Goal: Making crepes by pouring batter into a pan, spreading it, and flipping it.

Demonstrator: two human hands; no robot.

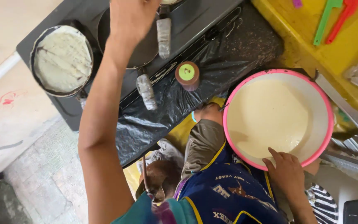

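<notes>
My left hand (pixel 131 16) reaches far forward over a dark round pan (pixel 143 52) on the black stove (pixel 195 16). Its fingers are curled, seen from the back, and what they hold is hidden. Near my lap, my right hand (pixel 287 173) grips the near rim of a wide white basin with a pink rim (pixel 327 105). The basin is filled with pale cream batter (pixel 266 116). At the left of the stove a second pan (pixel 63 58) holds a pale flat round of cooked batter.
Two cloth-wrapped pan handles (pixel 146 89) (pixel 163 36) stick out towards me. A small brown jar with a green lid (pixel 187 74) stands on black plastic sheeting (pixel 175 108). Green and red plastic utensils (pixel 332 18) lie on a yellow surface at the right. A brown pot (pixel 162 178) sits by my knee.
</notes>
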